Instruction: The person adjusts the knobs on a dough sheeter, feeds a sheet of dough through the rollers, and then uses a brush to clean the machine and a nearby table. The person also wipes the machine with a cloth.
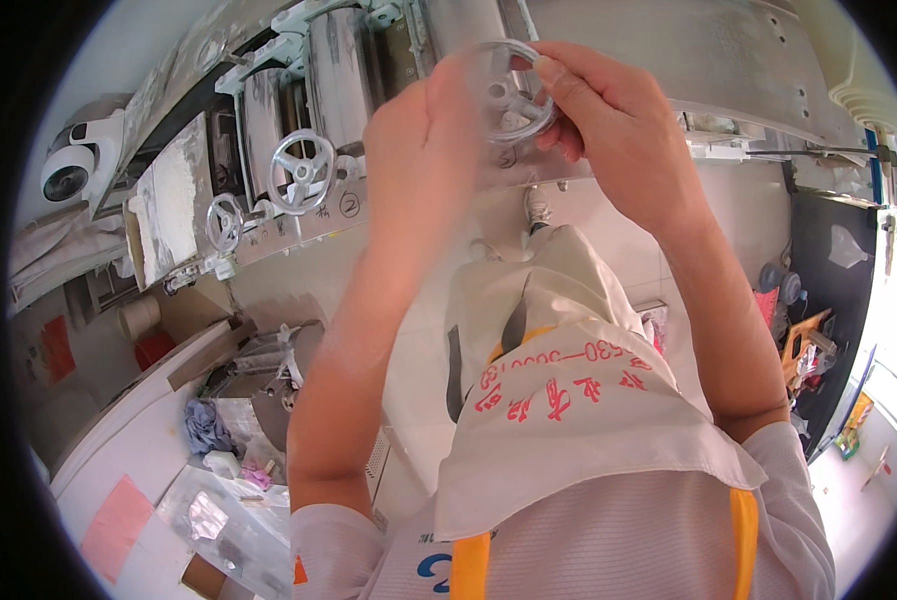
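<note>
My right hand (613, 112) grips the right rim of a silvery metal handwheel (520, 124), thumb on top and fingers curled behind. At the wheel's left side is my left hand (430, 142), blurred and with its fingertips hidden, so its hold cannot be told. The wheel stands at the front of a machine with metal rollers (340, 75). A second spoked handwheel (302, 172) and a smaller handwheel (225, 223) sit further left on the same machine front.
Pale dough or powder lies on a board (167, 202) at the machine's left end. A white fan-like device (73, 169) is beyond it. A cluttered side table (231, 517) stands lower left, a dark cabinet (831, 255) at right. My shoe (538, 206) is below the machine's edge.
</note>
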Demonstrator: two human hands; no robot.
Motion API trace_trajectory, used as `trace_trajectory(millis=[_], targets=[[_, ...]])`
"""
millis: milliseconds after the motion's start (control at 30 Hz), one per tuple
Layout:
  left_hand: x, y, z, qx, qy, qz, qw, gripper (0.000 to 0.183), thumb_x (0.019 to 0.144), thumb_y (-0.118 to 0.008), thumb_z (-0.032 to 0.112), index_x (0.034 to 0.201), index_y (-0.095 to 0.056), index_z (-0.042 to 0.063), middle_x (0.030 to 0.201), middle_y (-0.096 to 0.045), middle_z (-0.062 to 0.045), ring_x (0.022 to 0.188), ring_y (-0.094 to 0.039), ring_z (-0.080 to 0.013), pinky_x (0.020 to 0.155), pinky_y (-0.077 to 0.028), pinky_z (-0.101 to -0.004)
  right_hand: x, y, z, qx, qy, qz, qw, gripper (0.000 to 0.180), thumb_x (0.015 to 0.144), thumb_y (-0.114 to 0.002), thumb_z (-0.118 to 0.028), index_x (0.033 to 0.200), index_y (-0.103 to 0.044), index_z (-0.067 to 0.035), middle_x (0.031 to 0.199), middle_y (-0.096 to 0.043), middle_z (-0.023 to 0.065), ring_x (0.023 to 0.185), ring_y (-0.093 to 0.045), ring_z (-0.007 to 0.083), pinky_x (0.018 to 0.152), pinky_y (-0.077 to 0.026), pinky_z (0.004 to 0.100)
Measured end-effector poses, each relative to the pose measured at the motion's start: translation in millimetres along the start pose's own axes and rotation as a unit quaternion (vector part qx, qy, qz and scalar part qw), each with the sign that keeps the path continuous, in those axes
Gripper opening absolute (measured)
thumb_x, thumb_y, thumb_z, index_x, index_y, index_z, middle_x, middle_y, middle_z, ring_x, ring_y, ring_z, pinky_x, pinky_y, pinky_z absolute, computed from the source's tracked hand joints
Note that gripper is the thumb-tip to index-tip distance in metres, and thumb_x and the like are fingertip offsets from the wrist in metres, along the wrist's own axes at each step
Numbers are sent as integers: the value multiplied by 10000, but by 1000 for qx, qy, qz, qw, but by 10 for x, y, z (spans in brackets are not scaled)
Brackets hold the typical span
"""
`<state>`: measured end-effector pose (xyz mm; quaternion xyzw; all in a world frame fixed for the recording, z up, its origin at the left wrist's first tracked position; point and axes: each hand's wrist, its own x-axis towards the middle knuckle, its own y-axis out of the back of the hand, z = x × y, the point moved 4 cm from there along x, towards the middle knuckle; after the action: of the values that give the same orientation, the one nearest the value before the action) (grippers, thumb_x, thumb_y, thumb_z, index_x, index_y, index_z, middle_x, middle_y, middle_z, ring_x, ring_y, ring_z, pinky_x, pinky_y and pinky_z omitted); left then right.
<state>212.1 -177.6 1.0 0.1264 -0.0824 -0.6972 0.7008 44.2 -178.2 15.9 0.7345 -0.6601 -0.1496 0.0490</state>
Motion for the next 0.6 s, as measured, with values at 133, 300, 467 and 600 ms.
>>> trace_trajectory(millis=[133,300,467,600], targets=[[-106,-103,14,-69,36,57,995,539,1091,-495,412,741,-605,17,598,-487,21,529,-389,-62,480,-288,-273,118,60,-4,-19,10,-42,999,357,1079,-526,-229,1307,-662,9,840,-574,6,722,-522,77,672,-483,247],[-211,-205,-18,-138,95,98,981,508,1097,-481,398,756,-588,38,575,-434,35,502,-355,-60,466,-257,-267,278,111,21,-41,68,-71,994,288,1027,-533,-192,1180,-670,11,783,-657,186,666,-628,279,700,-518,402],[-296,-340,26,-184,196,161,950,492,1100,-470,402,782,-585,45,568,-418,41,482,-328,-66,459,-245,-267,425,159,27,-31,81,-121,989,258,1033,-538,-187,1128,-666,16,798,-667,198,663,-621,289,707,-518,398],[-281,-331,101,-133,245,179,943,481,1097,-494,420,821,-633,52,615,-461,43,541,-379,-58,498,-279,-251,405,187,53,28,20,-128,991,256,1053,-563,-218,1098,-635,24,783,-680,186,649,-652,261,646,-515,372]])
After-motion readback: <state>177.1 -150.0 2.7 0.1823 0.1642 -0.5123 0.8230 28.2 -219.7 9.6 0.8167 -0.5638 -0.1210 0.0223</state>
